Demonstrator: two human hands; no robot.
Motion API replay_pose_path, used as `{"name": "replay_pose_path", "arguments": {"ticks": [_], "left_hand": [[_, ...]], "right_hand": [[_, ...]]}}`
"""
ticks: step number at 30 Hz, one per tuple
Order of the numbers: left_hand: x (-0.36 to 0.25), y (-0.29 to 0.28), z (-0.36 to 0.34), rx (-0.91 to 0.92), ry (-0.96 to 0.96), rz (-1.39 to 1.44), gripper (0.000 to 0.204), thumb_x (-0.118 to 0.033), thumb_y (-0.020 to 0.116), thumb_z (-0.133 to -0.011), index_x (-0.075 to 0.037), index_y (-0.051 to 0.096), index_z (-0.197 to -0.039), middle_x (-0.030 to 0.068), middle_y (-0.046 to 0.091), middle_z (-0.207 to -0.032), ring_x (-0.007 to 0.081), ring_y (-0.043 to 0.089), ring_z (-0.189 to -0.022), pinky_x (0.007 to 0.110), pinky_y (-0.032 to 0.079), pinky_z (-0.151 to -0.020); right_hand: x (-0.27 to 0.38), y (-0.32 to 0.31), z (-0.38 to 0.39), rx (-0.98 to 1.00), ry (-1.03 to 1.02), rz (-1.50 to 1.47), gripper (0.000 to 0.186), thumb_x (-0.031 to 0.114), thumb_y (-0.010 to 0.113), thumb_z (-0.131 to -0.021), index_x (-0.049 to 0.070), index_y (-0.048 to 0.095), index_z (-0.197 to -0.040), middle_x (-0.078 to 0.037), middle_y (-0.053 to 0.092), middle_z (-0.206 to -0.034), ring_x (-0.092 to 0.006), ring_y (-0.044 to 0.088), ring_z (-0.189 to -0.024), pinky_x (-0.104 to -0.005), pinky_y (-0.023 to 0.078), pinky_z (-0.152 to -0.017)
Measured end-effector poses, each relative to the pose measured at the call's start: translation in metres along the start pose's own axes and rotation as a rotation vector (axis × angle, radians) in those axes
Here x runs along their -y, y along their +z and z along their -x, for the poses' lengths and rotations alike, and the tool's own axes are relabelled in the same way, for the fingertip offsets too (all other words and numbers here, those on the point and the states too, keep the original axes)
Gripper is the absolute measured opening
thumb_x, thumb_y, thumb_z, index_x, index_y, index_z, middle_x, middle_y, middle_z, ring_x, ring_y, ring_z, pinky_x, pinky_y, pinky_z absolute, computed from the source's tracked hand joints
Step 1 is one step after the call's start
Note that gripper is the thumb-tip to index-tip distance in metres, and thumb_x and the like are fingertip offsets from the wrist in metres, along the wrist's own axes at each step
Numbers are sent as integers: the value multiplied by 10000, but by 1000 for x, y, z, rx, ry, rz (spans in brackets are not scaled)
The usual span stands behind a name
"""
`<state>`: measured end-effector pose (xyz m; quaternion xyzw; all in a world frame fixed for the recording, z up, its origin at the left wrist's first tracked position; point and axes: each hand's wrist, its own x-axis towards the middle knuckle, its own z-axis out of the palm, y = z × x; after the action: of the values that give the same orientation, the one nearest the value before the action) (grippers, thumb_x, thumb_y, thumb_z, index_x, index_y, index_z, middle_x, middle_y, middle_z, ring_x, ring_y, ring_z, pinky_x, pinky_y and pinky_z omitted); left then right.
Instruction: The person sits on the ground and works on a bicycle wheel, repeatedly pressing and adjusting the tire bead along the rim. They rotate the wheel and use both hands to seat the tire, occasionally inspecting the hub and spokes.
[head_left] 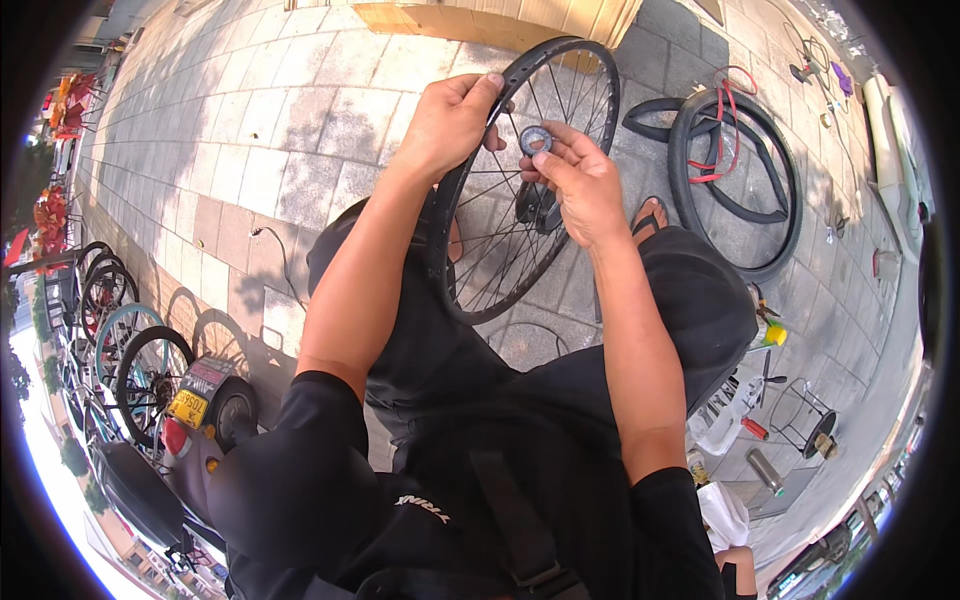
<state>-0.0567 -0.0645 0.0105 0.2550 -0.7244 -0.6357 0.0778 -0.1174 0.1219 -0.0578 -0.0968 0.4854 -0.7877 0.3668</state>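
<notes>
A black spoked bicycle wheel (pixel 525 62) stands tilted between my knees, with the hub in its middle partly behind my right hand. My left hand (pixel 455 125) is closed on the rim at its upper left, thumb on the outer edge. In my right hand (pixel 580 190) a small round grey disc tool (pixel 532 135) with an opening in it is pinched between thumb and fingers, held over the spokes just right of my left hand. Whether the tool touches a spoke I cannot tell.
Cardboard (pixel 460 22) lies beyond the wheel. A loose tyre (pixel 790 230), inner tube (pixel 645 115) and red strap (pixel 730 100) lie right. Scattered tools (pixel 755 425) are at lower right, near another person's arm (pixel 738 570). Parked bicycles (pixel 130 375) and a scooter (pixel 180 470) stand left.
</notes>
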Motion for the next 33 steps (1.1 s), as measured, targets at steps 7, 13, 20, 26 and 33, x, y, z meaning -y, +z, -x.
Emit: {"name": "replay_pose_path", "arguments": {"ticks": [7,13,20,26,33], "left_hand": [[5,-9,-4,17,41,-43,384,-296,566,-1107,40,740,-1044,70,713,-829,129,637,-650,296,531,-648],[6,-9,-3,-10,79,-37,360,-290,591,-1100,30,747,-1040,44,700,-799,106,625,-641,275,502,-621],[-4,-4,-2,-62,53,-122,357,-274,585,-1105,32,754,-1031,36,687,-780,111,616,-697,283,507,-668],[-3,0,-1,-58,93,-160,347,-274,592,-1112,29,759,-1092,6,704,-809,66,596,-722,260,498,-662],[-13,4,3,-62,80,-230,363,-280,564,-1117,10,767,-1034,35,684,-751,104,615,-715,269,483,-678]], "right_hand": [[2,25,-21,-26,-29,98,363,81,658,-1026,-49,645,-1366,-98,729,-1112,-152,686,-911,-292,571,-808],[6,30,-28,-11,-23,164,349,110,704,-1000,-57,695,-1307,-85,748,-974,-117,672,-833,-271,561,-748],[5,29,-26,-67,-62,320,295,140,738,-981,-51,726,-1206,-74,744,-917,-112,666,-787,-283,558,-710],[6,26,-26,-44,-154,198,254,128,745,-974,-30,744,-1173,-94,740,-989,-143,676,-791,-316,563,-721],[4,22,-26,-114,-423,488,222,104,745,-959,5,765,-1157,-121,749,-1067,-194,716,-923,-333,564,-803]]}}
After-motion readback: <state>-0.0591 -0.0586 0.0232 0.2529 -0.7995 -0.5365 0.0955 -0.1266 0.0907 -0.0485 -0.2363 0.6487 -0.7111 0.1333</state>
